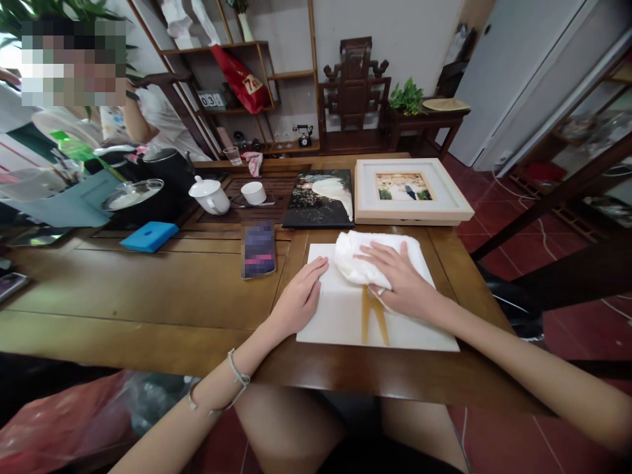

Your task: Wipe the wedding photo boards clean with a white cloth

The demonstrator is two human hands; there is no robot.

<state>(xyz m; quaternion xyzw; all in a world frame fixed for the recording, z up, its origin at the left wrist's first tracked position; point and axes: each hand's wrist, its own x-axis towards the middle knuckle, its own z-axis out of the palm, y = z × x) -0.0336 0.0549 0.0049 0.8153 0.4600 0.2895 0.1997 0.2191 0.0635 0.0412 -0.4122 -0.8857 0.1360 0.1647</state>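
We note: white cloth, matt, fluffy nap; white sheet beneath, smooth, paper or board, we cannot tell. Table brown wood, glossy, grain showing. Lidded pot glazed, ceramic-looking. Blue block matt.

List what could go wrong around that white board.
The white board lies near the front edge of the table; the right hand pushing hard might slide it, though the left hand rests on it. The white cloth could snag the tan strips or bump the framed picture just beyond.
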